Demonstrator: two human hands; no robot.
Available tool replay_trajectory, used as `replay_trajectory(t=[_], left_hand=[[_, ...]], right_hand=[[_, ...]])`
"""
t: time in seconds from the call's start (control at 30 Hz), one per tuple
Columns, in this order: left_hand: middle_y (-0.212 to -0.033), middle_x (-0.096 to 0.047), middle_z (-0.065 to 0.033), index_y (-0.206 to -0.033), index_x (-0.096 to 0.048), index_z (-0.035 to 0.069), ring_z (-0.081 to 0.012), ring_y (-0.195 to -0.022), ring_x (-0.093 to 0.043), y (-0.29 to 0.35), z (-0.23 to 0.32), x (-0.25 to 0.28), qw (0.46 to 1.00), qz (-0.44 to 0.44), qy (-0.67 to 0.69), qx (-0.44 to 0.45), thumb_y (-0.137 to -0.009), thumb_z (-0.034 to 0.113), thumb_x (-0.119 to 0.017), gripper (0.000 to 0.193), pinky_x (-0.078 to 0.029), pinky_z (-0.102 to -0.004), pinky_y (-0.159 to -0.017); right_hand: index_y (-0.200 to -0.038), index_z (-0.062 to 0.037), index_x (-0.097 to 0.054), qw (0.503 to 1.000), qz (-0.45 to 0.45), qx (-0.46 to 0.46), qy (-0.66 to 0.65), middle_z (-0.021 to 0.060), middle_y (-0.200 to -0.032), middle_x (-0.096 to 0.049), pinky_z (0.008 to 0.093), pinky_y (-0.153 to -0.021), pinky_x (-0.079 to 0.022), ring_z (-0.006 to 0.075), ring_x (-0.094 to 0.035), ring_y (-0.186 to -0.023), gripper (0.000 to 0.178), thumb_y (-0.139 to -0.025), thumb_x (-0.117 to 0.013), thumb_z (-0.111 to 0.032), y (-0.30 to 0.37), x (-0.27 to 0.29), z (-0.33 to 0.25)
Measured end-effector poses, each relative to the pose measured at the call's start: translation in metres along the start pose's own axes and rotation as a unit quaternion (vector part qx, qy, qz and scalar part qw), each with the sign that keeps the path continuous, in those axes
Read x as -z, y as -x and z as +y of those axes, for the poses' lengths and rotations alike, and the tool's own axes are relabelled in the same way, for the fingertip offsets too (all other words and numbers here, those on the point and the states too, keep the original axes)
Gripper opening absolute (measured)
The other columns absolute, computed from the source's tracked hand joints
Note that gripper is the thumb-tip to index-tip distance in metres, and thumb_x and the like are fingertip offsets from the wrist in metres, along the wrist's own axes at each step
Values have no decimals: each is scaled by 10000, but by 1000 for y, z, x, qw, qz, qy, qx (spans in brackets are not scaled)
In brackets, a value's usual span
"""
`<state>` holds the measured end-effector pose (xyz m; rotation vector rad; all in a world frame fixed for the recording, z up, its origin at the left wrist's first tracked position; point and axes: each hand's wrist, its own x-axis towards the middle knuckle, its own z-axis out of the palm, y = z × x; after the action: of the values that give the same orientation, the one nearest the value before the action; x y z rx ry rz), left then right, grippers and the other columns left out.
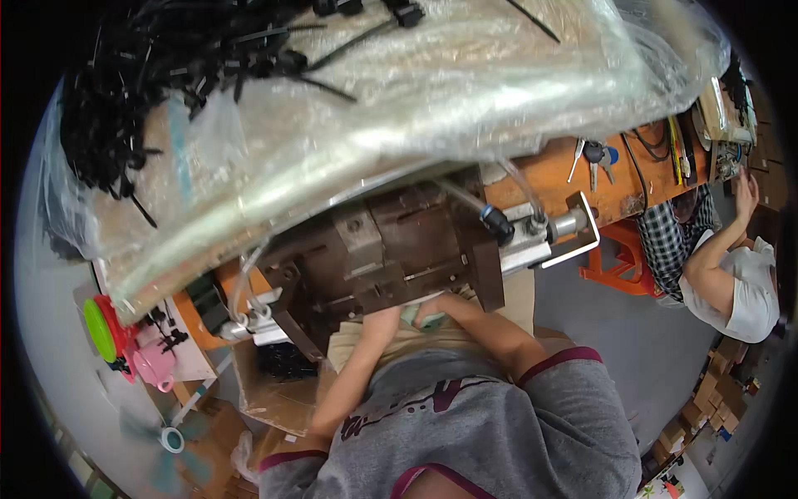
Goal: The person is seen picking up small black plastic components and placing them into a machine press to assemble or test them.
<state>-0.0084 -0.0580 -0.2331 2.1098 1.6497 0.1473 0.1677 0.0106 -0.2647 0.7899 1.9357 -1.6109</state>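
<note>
My left hand (381, 323) is at the front edge of a dark brown metal fixture (420, 229), close to my lap. Its fingers are hidden under that edge. Beside it, my right hand (432, 307) has its visible fingers bent against a small pale green thing (412, 315), whose kind I cannot make out. Both hands are low, in front of my beige trousers (519, 303). Pneumatic cylinders (532, 237) with clear air hoses flank the fixture, a black fitting (497, 224) sitting on the right one.
A plastic-covered board (399, 125) overhangs the fixture, with a heap of black cable ties (208, 58) on its left. Keys (595, 158) lie on the orange table (553, 170). A person (723, 274) sits far right near an orange stool (619, 262). Lower left are a carton (274, 387) and fan (171, 439).
</note>
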Motion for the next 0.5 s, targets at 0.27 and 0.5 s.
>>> replay_trajectory(t=[0.27, 0.5], left_hand=[[-1140, -677, -175, -1135, -656, 3, -312, -1060, -635, -12, 7, 18, 996, 33, 37, -68, -782, 44, -585, 362, -465, -418, -945], [-975, -716, -167, -1011, -679, -10, -284, -838, -704, 12, 33, 7, 994, 49, 26, -91, -736, 30, -592, 290, -553, -388, -746]], right_hand=[[-1382, -38, -462, 980, 152, -66, 112, 216, -1417, -473, 418, -1099, -340, 330, -435, -1329, 861, -653, -743, -400, -9, -42, 15], [-1299, -45, -530, 947, 271, 34, 168, 209, -1093, -645, 436, -849, -498, 365, -644, -938, 472, -890, -609, -266, 95, -67, -26]])
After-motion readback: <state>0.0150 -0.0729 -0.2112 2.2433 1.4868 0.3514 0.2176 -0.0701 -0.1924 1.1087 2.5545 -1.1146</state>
